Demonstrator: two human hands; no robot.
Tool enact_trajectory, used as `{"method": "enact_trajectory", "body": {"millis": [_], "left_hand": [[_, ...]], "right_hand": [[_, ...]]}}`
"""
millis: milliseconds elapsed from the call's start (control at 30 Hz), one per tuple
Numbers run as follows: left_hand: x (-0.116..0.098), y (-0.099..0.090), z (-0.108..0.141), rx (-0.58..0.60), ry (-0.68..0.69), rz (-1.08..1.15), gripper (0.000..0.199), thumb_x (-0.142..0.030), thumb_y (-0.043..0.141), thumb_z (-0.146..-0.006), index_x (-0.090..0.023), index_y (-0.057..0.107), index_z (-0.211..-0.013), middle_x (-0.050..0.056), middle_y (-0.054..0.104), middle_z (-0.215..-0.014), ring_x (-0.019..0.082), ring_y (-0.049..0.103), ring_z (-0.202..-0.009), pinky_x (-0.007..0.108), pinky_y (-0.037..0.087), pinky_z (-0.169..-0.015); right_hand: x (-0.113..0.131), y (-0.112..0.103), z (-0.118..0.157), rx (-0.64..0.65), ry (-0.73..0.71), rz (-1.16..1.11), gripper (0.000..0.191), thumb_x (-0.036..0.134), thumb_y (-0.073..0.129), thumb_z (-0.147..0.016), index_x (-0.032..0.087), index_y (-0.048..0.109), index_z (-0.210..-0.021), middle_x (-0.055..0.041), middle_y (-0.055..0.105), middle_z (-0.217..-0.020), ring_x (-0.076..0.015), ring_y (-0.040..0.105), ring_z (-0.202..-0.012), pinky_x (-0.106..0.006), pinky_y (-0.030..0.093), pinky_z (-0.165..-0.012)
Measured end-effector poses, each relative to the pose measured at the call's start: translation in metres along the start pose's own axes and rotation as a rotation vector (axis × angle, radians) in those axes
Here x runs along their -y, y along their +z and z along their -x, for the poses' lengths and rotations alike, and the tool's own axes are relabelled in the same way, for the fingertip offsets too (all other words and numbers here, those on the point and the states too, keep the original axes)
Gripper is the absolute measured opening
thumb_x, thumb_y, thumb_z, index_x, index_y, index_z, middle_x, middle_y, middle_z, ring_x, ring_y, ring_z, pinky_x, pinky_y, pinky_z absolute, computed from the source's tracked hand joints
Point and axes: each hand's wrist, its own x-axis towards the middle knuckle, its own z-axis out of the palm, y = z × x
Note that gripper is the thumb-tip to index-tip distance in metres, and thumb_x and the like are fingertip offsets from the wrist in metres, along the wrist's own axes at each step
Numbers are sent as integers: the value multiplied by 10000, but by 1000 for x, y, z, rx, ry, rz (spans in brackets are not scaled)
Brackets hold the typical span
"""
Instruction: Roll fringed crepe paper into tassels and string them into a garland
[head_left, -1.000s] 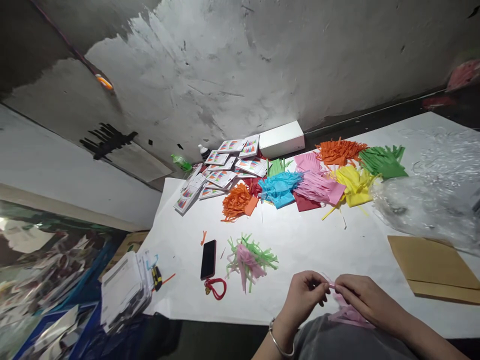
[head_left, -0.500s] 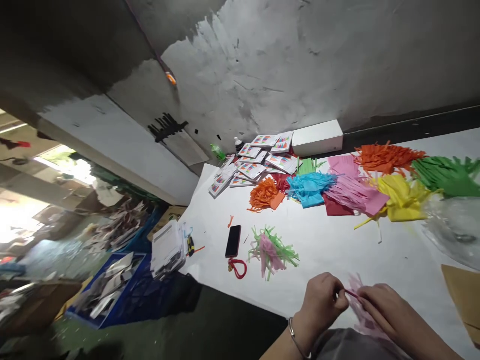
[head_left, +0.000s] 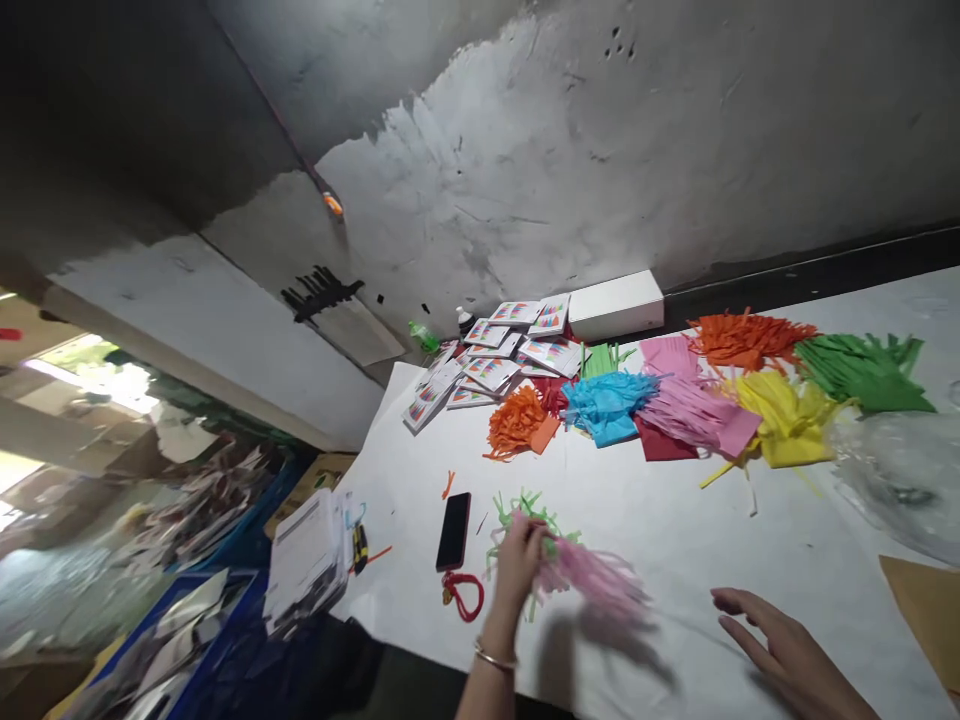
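My left hand (head_left: 519,562), with a bracelet at the wrist, is closed on one end of a pink paper tassel (head_left: 604,582). Its strips trail to the right, smeared by motion. Beneath the hand, light green fringed strips (head_left: 568,532) lie on the white table covering, partly hidden along with some pink ones. Over the right front of the table is my right hand (head_left: 776,640), fingers apart and holding nothing.
A phone (head_left: 454,532) with a red strap (head_left: 470,596) lies left of the tassels. Behind are fringed paper bundles in orange (head_left: 521,422), blue (head_left: 611,405), pink (head_left: 697,415), yellow (head_left: 791,420) and green (head_left: 862,370), printed packets (head_left: 491,372) and a white box (head_left: 616,305).
My left hand has moved left with the pink tassel, over the green strips. My right hand has parted from it and opened. The view has shifted slightly.
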Motion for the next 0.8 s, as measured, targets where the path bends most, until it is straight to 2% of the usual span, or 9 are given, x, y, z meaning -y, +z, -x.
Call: {"method": "enact_trajectory", "body": {"millis": [67, 133, 200, 267, 333, 467, 533, 633, 800], "left_hand": [[1, -22, -36, -90, 30, -64, 260, -379, 630, -746, -183, 640, -916, 91, 658, -914, 275, 624, -888, 468, 507, -848], [2, -15, -56, -204, 85, -166, 299, -349, 619, -752, -175, 625, -995, 127, 630, -1050, 318, 581, -1047, 532, 445, -960], [5, 22, -60, -174, 156, -236, 307, -329, 597, -782, -168, 621, -1043, 146, 608, -1119, 333, 543, -1128, 557, 386, -1031], [7, 77, -55, 68, 238, -249, 284, -292, 556, -829, -171, 625, -1076, 147, 607, -1147, 319, 538, -1149, 545, 357, -1066], [7, 135, -48, 238, 271, -231, 257, -231, 603, -790, -198, 654, -1039, 109, 641, -1095, 284, 583, -1087, 470, 433, -1016], [0, 226, -61, 347, 256, -207, 251, -144, 628, -744, -193, 669, -987, 106, 647, -1094, 262, 600, -1078, 400, 457, -994], [-5, 254, -82, 301, 210, -197, 346, -110, 609, -738, -148, 637, -1080, 163, 594, -1216, 293, 535, -1194, 424, 386, -1068], [-11, 279, -115, 190, 104, -171, 536, -82, 589, -728, -57, 514, -1258, 252, 498, -1326, 349, 435, -1298, 481, 292, -1118], [-13, 297, -145, 118, -62, -28, 630, -44, 602, -650, -127, 491, -1264, 179, 570, -1265, 300, 518, -1222, 406, 378, -1041]], "right_hand": [[-18, 1, 1, 14, 3, 7, 343, 500, 490, -942, 263, 699, -1078, -59, 734, -1089, -238, 703, -969, -346, 593, -833], [-32, 3, -3, 0, -22, 41, 327, 451, 470, -959, 246, 696, -1079, -65, 732, -1083, -230, 701, -974, -338, 591, -840], [-46, 5, -16, -66, -70, 140, 315, 392, 451, -964, 228, 697, -1074, -69, 734, -1068, -222, 706, -965, -325, 597, -832], [-60, 1, -40, -179, -136, 310, 308, 330, 439, -949, 213, 703, -1055, -77, 740, -1045, -228, 713, -948, -328, 607, -813], [-74, -9, -76, -293, -180, 460, 331, 263, 417, -928, 178, 696, -1086, -112, 731, -1075, -251, 701, -993, -369, 597, -857], [-94, -39, -163, -385, -195, 570, 466, 124, 382, -901, 106, 556, -1333, -187, 550, -1388, -298, 499, -1304, -495, 437, -1067], [-102, -52, -201, -360, -251, 611, 535, 54, 401, -860, 193, 550, -1354, -102, 496, -1466, -257, 404, -1382, -487, 354, -1127], [-118, -68, -242, -327, -298, 656, 540, -3, 434, -782, 249, 663, -1201, -32, 586, -1389, -209, 471, -1333, -432, 347, -1131], [-147, -98, -262, -462, -170, 695, 403, 39, 423, -830, 83, 697, -1122, -228, 645, -1249, -359, 555, -1230, -572, 387, -1051]]}}
